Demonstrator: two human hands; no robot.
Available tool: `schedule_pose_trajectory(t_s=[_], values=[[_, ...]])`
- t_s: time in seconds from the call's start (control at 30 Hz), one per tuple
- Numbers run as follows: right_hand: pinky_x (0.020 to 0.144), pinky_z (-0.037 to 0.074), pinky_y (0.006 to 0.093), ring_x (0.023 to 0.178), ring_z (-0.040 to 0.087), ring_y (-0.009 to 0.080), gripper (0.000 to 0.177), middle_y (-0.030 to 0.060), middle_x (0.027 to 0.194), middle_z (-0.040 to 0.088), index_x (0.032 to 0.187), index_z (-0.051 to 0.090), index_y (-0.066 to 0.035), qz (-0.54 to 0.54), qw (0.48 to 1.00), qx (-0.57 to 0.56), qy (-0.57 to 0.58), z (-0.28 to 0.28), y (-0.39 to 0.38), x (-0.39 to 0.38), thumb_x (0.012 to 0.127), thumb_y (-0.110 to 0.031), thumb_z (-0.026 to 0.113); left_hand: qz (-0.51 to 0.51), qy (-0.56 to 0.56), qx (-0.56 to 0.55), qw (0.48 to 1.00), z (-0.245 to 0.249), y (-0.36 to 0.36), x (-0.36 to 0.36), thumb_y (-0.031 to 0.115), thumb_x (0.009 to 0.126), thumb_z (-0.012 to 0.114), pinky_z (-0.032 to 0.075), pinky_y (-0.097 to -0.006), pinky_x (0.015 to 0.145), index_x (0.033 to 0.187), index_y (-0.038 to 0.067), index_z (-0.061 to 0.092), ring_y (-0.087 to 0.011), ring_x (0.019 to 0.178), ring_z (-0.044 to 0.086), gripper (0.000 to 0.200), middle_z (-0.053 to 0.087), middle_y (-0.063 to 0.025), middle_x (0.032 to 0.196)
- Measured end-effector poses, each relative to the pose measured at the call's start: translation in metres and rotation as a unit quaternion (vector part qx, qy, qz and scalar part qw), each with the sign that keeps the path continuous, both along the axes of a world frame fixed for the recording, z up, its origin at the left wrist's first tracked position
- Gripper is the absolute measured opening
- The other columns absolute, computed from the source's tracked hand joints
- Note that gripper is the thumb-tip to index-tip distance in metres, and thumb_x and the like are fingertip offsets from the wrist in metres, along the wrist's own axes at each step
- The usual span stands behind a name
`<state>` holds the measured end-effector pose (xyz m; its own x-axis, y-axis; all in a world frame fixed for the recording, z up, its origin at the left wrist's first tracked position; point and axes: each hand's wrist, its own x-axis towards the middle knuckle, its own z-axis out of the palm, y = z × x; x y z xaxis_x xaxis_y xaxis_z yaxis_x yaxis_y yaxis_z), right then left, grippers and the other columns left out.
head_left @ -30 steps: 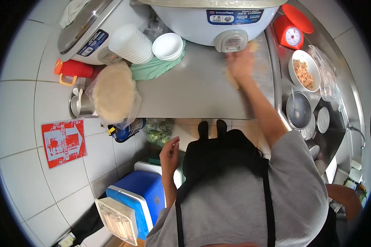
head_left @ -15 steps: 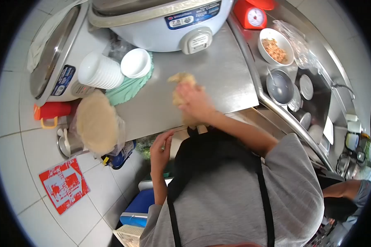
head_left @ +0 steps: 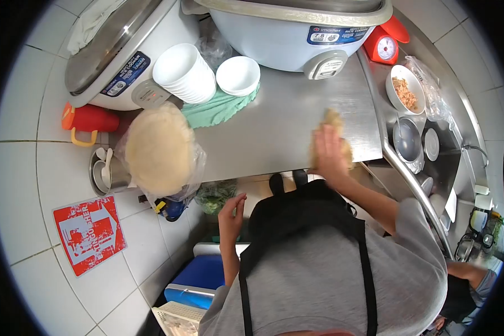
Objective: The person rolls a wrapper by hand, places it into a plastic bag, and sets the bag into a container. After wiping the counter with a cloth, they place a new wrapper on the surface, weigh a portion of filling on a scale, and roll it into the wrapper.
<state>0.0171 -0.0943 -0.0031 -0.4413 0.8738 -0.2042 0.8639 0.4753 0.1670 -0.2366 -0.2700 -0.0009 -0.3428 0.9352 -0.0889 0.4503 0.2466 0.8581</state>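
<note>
My right hand (head_left: 329, 152) lies over a yellowish cloth (head_left: 333, 119) and presses it on the steel counter (head_left: 280, 120), near the counter's right end. The cloth sticks out beyond the fingertips and beside the palm. My left hand (head_left: 231, 215) hangs in front of the counter's near edge with its fingers curled and the thumb close to them; whether it holds anything is too small to tell. A green cloth (head_left: 215, 112) lies on the counter under a stack of white bowls (head_left: 186, 73) and a further white bowl (head_left: 238, 75).
Two rice cookers (head_left: 285, 36) stand at the back. On the left are a bagged pale round item (head_left: 159, 151), a red mug (head_left: 92, 124) and a pot with spoons (head_left: 103, 173). Toward the right are a red scale (head_left: 383, 47), a food bowl (head_left: 406, 89), a sink and a person's arm (head_left: 466, 272).
My right hand and the yellowish cloth have moved right along the counter. The view has shifted too. My left hand stays before the counter.
</note>
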Motion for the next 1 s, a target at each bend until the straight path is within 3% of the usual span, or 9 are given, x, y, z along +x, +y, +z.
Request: schedule_pose_trajectory(t_s=[0.13, 0.3, 0.4, 0.53, 0.57, 0.63, 0.67, 0.83, 1.0], values=[[0.111, 0.017, 0.0492, 0.134, 0.021, 0.0439, 0.111, 0.0275, 0.143, 0.025, 0.134, 0.030, 0.010, 0.209, 0.943, -0.082, 0.247, -0.001, 0.012, -0.108, 0.061, -0.064, 0.070, -0.041, 0.002, 0.022, 0.999, 0.019, 0.018, -0.003, 0.005, 0.089, 0.058, 0.048, -0.0302, 0.080, 0.104, 0.001, 0.065, -0.0227, 0.088, 0.064, 0.017, 0.067, -0.0130, 0.096], [0.110, 0.021, 0.0463, 0.136, 0.023, 0.0368, 0.090, 0.0181, 0.146, 0.028, 0.136, 0.036, 0.001, 0.303, 0.908, -0.034, 0.288, -0.028, 0.010, -0.203, 0.075, -0.061, 0.057, -0.093, 0.016, 0.067, 0.993, 0.041, 0.038, 0.001, 0.004, 0.089, 0.058, 0.048, -0.0292, 0.080, 0.104, 0.000, 0.064, -0.0221, 0.088, 0.064, 0.017, 0.067, -0.0123, 0.095], [0.110, 0.024, 0.0449, 0.135, 0.028, 0.0327, 0.065, 0.0132, 0.145, 0.032, 0.132, 0.043, -0.008, 0.413, 0.851, 0.040, 0.323, -0.053, -0.007, -0.187, 0.077, -0.037, 0.060, -0.101, 0.026, 0.083, 0.991, 0.039, 0.038, 0.000, 0.003, 0.089, 0.057, 0.048, -0.0291, 0.080, 0.104, -0.001, 0.064, -0.0213, 0.088, 0.064, 0.017, 0.067, -0.0119, 0.095], [0.107, 0.032, 0.0444, 0.131, 0.035, 0.0299, 0.054, 0.0081, 0.145, 0.033, 0.134, 0.040, -0.015, 0.298, 0.932, 0.156, 0.137, -0.022, -0.027, -0.057, 0.081, -0.017, 0.050, -0.086, -0.004, 0.076, 0.993, 0.029, 0.039, -0.003, 0.003, 0.089, 0.057, 0.048, -0.0290, 0.080, 0.105, 0.000, 0.064, -0.0204, 0.088, 0.064, 0.018, 0.067, -0.0121, 0.095], [0.105, 0.035, 0.0456, 0.130, 0.037, 0.0305, 0.060, 0.0079, 0.146, 0.031, 0.136, 0.036, -0.016, 0.202, 0.946, 0.053, 0.248, -0.023, -0.028, -0.017, 0.079, -0.015, 0.052, -0.088, -0.009, 0.074, 0.993, 0.027, 0.040, -0.004, 0.003, 0.089, 0.056, 0.048, -0.0290, 0.080, 0.105, 0.000, 0.064, -0.0202, 0.088, 0.064, 0.018, 0.067, -0.0121, 0.095], [0.104, 0.035, 0.0469, 0.132, 0.035, 0.0313, 0.073, 0.0091, 0.150, 0.024, 0.143, 0.028, -0.020, 0.185, 0.959, 0.195, -0.087, -0.028, -0.021, 0.064, 0.076, -0.011, 0.056, -0.108, -0.006, 0.055, 0.993, 0.023, 0.044, -0.007, 0.003, 0.089, 0.056, 0.048, -0.0290, 0.080, 0.105, 0.000, 0.065, -0.0200, 0.088, 0.064, 0.018, 0.067, -0.0116, 0.095], [0.105, 0.034, 0.0487, 0.133, 0.033, 0.0321, 0.077, 0.0097, 0.152, 0.021, 0.145, 0.024, -0.020, 0.124, 0.980, 0.116, -0.102, -0.015, -0.016, 0.092, 0.076, -0.013, 0.057, -0.116, -0.004, 0.048, 0.992, 0.023, 0.048, -0.008, 0.003, 0.089, 0.056, 0.048, -0.0290, 0.080, 0.105, 0.001, 0.065, -0.0199, 0.088, 0.064, 0.018, 0.067, -0.0114, 0.095], [0.112, 0.022, 0.0438, 0.139, 0.020, 0.0347, 0.073, 0.0164, 0.151, 0.018, 0.145, 0.024, -0.013, -0.029, 0.979, -0.100, 0.176, 0.018, 0.022, 0.145, 0.081, -0.015, 0.057, -0.143, -0.012, 0.060, 0.988, 0.022, 0.073, -0.008, 0.003, 0.089, 0.056, 0.048, -0.0285, 0.080, 0.104, 0.001, 0.065, -0.0193, 0.088, 0.064, 0.017, 0.067, -0.0112, 0.094], [0.110, 0.024, 0.0444, 0.136, 0.023, 0.0375, 0.064, 0.0168, 0.150, 0.021, 0.144, 0.025, -0.011, -0.013, 0.984, 0.073, 0.164, -0.015, 0.144, 0.143, 0.091, -0.038, 0.049, -0.176, -0.013, 0.079, 0.981, 0.026, 0.099, 0.009, 0.003, 0.089, 0.057, 0.049, -0.0292, 0.078, 0.104, 0.002, 0.065, -0.0203, 0.088, 0.064, 0.017, 0.067, -0.0114, 0.094]])
